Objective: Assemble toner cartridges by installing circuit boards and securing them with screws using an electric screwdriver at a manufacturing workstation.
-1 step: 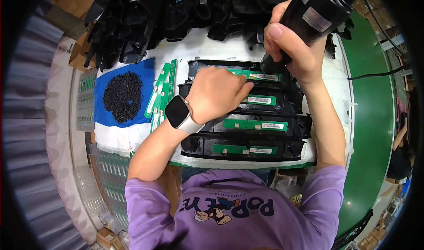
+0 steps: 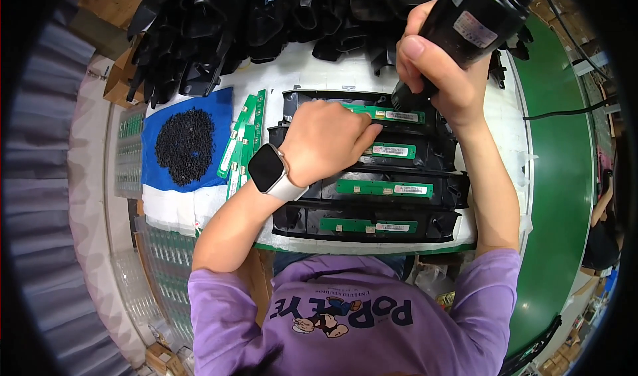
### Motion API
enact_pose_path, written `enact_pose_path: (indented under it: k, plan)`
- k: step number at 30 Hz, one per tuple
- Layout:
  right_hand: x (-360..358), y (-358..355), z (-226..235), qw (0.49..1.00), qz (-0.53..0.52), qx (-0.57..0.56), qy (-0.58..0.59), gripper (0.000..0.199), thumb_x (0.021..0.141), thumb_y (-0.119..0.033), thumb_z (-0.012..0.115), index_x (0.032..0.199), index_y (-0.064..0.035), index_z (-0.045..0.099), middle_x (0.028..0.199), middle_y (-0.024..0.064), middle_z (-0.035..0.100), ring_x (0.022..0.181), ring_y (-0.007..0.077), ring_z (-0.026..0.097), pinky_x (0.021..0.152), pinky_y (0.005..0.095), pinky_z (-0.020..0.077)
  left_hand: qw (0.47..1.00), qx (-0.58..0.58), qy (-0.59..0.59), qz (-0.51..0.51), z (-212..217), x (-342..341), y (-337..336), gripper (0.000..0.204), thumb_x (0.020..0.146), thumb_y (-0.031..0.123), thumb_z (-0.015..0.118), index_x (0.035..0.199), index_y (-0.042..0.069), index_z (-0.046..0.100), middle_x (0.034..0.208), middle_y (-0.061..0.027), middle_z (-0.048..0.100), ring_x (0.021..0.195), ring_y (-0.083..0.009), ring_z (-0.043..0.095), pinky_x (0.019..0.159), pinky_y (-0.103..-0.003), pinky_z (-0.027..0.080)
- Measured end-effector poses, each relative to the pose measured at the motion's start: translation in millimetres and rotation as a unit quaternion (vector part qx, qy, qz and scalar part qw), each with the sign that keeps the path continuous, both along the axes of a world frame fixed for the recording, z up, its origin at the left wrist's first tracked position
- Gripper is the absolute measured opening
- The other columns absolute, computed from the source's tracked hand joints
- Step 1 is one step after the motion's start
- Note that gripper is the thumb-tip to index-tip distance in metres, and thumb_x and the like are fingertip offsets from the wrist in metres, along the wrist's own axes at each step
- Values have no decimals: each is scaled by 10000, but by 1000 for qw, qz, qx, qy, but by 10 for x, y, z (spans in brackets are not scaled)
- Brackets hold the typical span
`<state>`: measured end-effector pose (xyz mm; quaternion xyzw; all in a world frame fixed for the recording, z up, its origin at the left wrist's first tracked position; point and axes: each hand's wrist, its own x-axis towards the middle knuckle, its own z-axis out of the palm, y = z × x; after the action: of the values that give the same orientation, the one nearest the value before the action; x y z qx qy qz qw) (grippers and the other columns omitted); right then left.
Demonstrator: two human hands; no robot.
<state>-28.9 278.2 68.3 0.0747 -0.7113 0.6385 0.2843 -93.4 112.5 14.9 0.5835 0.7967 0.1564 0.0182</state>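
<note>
My right hand (image 2: pixel 452 77) is wrapped around a black electric screwdriver (image 2: pixel 465 20), tilted with its nose down at the right part of the farthest black plastic housing (image 2: pixel 435 120). Its tip is hard to make out against the black. On that housing lies a green circuit board (image 2: pixel 403 116) with a white label. My left hand (image 2: pixel 325 140), a watch on its wrist, lies over the left part of this board, fingers curled and thumb pointing right; the fingertips and whatever they hold are hidden. Nearer me, more housings in a row each carry a similar green board (image 2: pixel 385 188).
Left of the housings lie loose green boards (image 2: pixel 256 120) and a blue cloth (image 2: pixel 222 110) bearing a heap of small black pieces (image 2: pixel 185 147). Many black plastic parts (image 2: pixel 266 17) crowd the far side. A black cable (image 2: pixel 565 112) runs in from the right, over a green surface (image 2: pixel 558 196).
</note>
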Motion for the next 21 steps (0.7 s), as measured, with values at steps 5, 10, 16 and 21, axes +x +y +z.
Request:
enact_pose_path:
  k: [5, 10, 16, 21]
  plan:
    - [-26, 3, 8, 1000, -9, 11, -6, 186, 787, -148, 624, 802, 0, 513, 518, 39, 482, 402, 100, 434, 398, 225, 333, 1000, 19, -13, -1, -12, -4, 12, 281, 897, 308, 553, 754, 107, 688, 563, -123, 580, 543, -336, 576, 494, -434, 439]
    - [11, -71, 14, 999, -3, 37, 11, 206, 792, -148, 643, 867, -3, 515, 552, 44, 504, 410, 97, 439, 404, 227, 334, 997, 59, -48, 13, -81, -58, -13, 257, 907, 240, 533, 776, 92, 697, 585, -111, 598, 542, -284, 600, 515, -410, 444]
    - [163, 87, 274, 984, 139, -78, 79, 298, 866, -266, 546, 1050, -38, 493, 637, -16, 442, 464, 96, 389, 520, 265, 348, 612, 297, -727, 91, 2, -371, -199, 278, 939, 36, 472, 1186, -88, 494, 981, -163, 656, 848, -168, 655, 780, -228, 527]
    - [206, 41, 608, 959, 227, -112, 126, 355, 861, -345, 535, 1066, -59, 488, 658, -35, 435, 490, 79, 403, 604, 269, 365, 607, 282, -740, 67, -46, -247, -162, 300, 976, 63, 439, 1213, -122, 455, 1184, -267, 576, 1117, -290, 596, 936, -310, 506]
